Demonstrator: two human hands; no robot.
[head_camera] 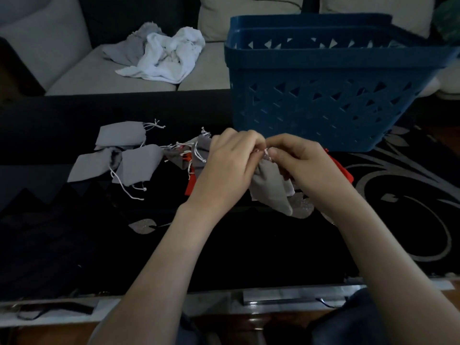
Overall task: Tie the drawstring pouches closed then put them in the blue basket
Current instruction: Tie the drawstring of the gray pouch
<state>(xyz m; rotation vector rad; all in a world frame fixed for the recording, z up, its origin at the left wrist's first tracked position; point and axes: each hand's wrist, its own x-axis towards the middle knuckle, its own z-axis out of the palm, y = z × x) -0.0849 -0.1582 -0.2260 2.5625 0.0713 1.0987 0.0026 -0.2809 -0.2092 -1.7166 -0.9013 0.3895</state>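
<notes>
Head view: left hand (229, 158) and right hand (298, 163) are pinching the white drawstring (265, 151) above the grey pouch (270, 188), fingers (276, 151) narrow; pulling evenly outward should be cinching it

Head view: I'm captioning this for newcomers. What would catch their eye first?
At centre, the left hand and right hand pinch the cord atop a grey pouch. Just behind stands the blue basket; loose pouches lie scattered to the left.

Both hands (266, 158) pinch a grey pouch's (270, 188) white drawstring (265, 151).
</notes>
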